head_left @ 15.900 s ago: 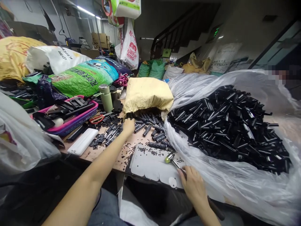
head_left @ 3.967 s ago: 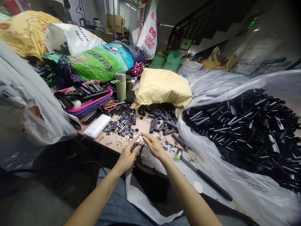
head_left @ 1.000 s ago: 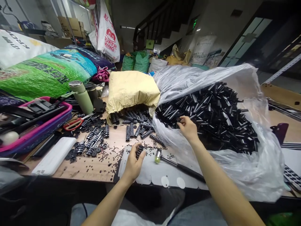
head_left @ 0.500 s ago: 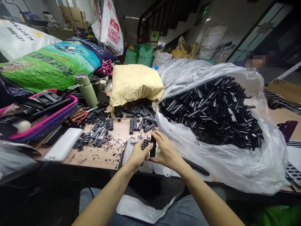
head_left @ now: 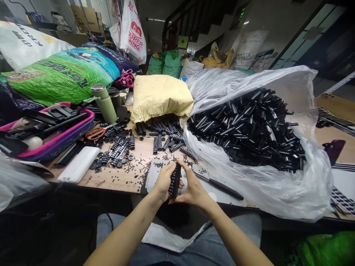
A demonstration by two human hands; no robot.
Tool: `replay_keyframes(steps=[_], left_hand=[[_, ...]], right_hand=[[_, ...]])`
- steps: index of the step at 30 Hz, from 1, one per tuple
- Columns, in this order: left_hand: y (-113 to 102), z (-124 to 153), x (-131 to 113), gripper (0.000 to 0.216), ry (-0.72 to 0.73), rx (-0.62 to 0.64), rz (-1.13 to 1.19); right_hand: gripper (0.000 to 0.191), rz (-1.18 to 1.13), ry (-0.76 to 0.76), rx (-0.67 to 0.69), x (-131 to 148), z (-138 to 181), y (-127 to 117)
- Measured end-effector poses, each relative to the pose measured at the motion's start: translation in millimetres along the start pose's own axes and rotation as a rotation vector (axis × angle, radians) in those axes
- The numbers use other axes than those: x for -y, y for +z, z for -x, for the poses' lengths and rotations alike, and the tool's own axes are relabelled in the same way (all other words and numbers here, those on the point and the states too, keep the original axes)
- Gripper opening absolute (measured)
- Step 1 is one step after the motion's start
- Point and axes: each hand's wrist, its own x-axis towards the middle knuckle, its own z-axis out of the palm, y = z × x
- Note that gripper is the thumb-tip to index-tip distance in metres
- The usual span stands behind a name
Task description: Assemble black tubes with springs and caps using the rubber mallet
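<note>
My left hand [head_left: 163, 181] and my right hand [head_left: 194, 188] meet at the table's near edge, both closed round a black part [head_left: 174, 181]: a smooth tube pressed against a ribbed black piece. They hover over a white sheet [head_left: 155, 173] dotted with tiny black beads. A small hammer [head_left: 216, 181] lies just right of my right hand. A clear plastic bag [head_left: 271, 192] full of black tubes [head_left: 249, 129] lies to the right. More ribbed pieces [head_left: 163, 138] spill from a yellow sack [head_left: 159, 96] behind.
A green flask [head_left: 103, 102], red scissors [head_left: 95, 133], a white power bank [head_left: 79, 169] and a pink tray [head_left: 55, 142] of black parts lie on the left. Stuffed sacks [head_left: 63, 74] crowd the back. Loose black washers [head_left: 116, 159] scatter across the wooden table [head_left: 116, 181].
My right hand took a black tube from the clear bag and brought it to my left hand; now both hands grip the joined pieces lower, nearer the table's edge.
</note>
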Motion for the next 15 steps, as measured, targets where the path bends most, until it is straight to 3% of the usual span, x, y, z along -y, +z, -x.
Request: replay_keyframes(steps=[12, 15], left_hand=[[-3.9, -3.4, 10.5, 0.035, -0.071, 0.035, -0.21], [-8.4, 0.3, 18.0, 0.038, 0.137, 0.024, -0.527]], right_hand=[[0.099, -0.123, 0.157, -0.19, 0.4, 17.0, 25.1], [0.095, -0.072, 0.192, -0.26, -3.1, 18.6, 35.3]])
